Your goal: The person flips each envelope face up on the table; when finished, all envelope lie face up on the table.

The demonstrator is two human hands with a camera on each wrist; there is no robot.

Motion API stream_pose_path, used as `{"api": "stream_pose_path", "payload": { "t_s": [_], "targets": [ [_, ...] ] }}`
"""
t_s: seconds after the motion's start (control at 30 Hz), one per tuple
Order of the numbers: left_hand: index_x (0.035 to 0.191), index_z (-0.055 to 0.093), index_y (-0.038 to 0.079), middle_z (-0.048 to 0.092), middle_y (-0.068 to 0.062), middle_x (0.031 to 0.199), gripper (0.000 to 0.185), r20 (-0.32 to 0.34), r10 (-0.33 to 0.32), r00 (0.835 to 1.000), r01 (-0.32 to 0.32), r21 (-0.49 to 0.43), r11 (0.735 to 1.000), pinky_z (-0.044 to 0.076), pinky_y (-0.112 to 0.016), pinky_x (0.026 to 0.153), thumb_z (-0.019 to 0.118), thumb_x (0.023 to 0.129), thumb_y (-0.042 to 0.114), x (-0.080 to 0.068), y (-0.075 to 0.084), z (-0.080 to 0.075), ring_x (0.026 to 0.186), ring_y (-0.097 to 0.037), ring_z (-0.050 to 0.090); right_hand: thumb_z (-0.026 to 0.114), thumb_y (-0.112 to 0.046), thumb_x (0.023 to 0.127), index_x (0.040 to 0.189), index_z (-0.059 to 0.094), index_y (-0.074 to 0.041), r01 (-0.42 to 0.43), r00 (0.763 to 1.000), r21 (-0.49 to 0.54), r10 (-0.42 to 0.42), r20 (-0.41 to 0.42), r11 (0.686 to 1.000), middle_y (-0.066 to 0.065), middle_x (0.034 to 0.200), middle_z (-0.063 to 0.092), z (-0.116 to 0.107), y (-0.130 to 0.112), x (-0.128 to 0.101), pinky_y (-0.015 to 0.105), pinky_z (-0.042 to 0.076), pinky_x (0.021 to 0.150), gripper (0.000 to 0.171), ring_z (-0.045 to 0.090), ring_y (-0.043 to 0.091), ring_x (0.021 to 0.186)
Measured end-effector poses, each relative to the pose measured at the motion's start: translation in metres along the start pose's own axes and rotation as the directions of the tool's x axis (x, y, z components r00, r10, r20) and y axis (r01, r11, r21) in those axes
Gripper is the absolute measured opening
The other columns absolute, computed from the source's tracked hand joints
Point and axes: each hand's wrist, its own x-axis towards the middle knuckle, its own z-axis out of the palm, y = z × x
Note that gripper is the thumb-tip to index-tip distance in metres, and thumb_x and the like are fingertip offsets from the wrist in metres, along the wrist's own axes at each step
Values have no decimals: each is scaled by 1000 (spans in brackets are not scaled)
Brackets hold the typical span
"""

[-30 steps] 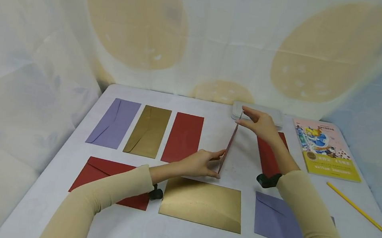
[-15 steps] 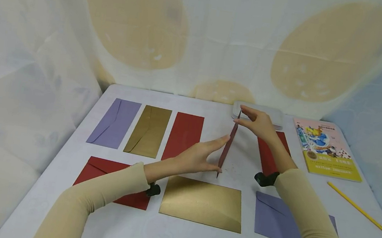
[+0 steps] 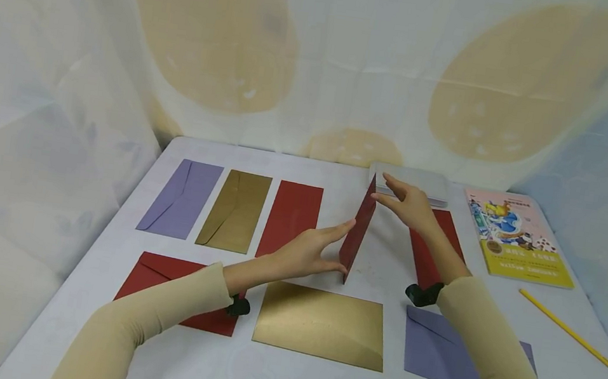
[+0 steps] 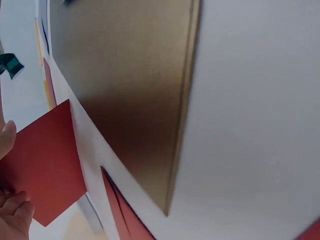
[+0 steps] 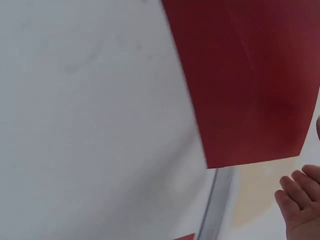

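A red envelope (image 3: 356,238) stands on edge between both hands, with its broad red face filling much of the right wrist view. My left hand (image 3: 304,255) grips its near part, thumb low and fingertips higher up. In the left wrist view the curled fingers (image 4: 17,205) overlap the envelope's border. My right hand (image 3: 410,208) is at the far end, with its thumb by the envelope and the forefinger apart from it. The right fingers (image 5: 299,187) show spread off the envelope's end in the right wrist view. A gold envelope (image 3: 321,325) lies flat below the left hand.
Other envelopes lie flat: purple (image 3: 180,199), gold (image 3: 234,211) and red (image 3: 291,220) at the back left, red (image 3: 211,321) at front left, red (image 3: 428,257) and purple (image 3: 446,355) on the right. A pale case (image 3: 437,184), book (image 3: 517,237) and pencil (image 3: 568,330) are farther out.
The held envelope has turned from nearly edge-on to show more of its left face, and shifted slightly left. The right forefinger has come off its far end. The left fingers have spread.
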Motion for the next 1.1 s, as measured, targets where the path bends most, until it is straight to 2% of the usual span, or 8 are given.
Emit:
{"api": "stream_pose_path", "payload": {
  "t_s": [0.37, 0.47, 0.53, 0.6, 0.73, 0.83, 0.93, 1.1],
  "targets": [
    [148, 34, 2, 42, -9, 145, 88, -46, -142, 989, 133, -165, 977, 46, -26, 95, 82, 77, 21, -13, -8, 1, 122, -14, 52, 67, -40, 90, 147, 38, -5, 31, 983, -132, -6, 184, 991, 25, 143, 42, 22, 20, -19, 57, 40, 99, 73, 42, 42, 129],
    [149, 34, 4, 41, -8, 146, 87, -35, -187, 982, 177, -194, 965, 51, -19, 72, 82, 78, 22, -15, -10, 1, 121, -14, 53, 68, -40, 90, 147, 38, -4, 41, 976, -141, -9, 220, 989, 25, 144, 41, 26, 18, -23, 58, 40, 97, 74, 42, 42, 130],
    [149, 34, 5, 40, -8, 146, 87, -31, -209, 977, 197, -218, 956, 43, -19, 55, 81, 78, 22, -16, -11, 1, 120, -14, 54, 69, -38, 89, 147, 38, -4, 44, 971, -127, -13, 240, 991, 24, 144, 40, 27, 17, -25, 58, 40, 98, 74, 41, 42, 131],
    [149, 34, 5, 40, -8, 147, 86, -31, -225, 974, 212, -238, 948, 38, -21, 51, 81, 78, 22, -17, -12, 1, 119, -15, 55, 69, -37, 89, 147, 38, -3, 43, 967, -113, -13, 253, 993, 24, 145, 39, 28, 16, -26, 58, 39, 99, 74, 40, 42, 132],
    [148, 37, 6, 40, -6, 147, 85, -24, -271, 962, 250, -309, 918, 51, -20, 69, 82, 77, 20, -18, -14, 1, 118, -17, 56, 70, -37, 89, 147, 38, -3, 38, 965, -117, -6, 263, 992, 24, 146, 39, 29, 17, -26, 57, 40, 99, 75, 39, 42, 132],
    [147, 39, 5, 41, -7, 146, 84, -3, -320, 947, 297, -361, 884, 53, -28, 84, 82, 76, 18, -19, -14, 2, 116, -19, 58, 70, -37, 88, 147, 38, -3, 29, 965, -133, 6, 260, 991, 24, 146, 40, 30, 20, -26, 56, 41, 98, 76, 40, 42, 132],
    [146, 39, 4, 43, -11, 144, 83, 25, -371, 928, 349, -406, 845, 51, -29, 87, 82, 76, 16, -20, -15, 4, 114, -22, 60, 71, -39, 87, 147, 37, -3, 25, 965, -150, 15, 261, 988, 25, 145, 40, 31, 23, -26, 55, 43, 97, 77, 41, 42, 131],
    [146, 39, 3, 47, -14, 140, 81, 87, -430, 899, 425, -413, 805, 50, -26, 88, 81, 78, 15, -20, -15, 7, 114, -23, 60, 72, -42, 85, 147, 38, -3, 26, 965, -190, 25, 260, 981, 26, 145, 40, 31, 28, -25, 55, 44, 95, 81, 42, 42, 130]
  ]
}}
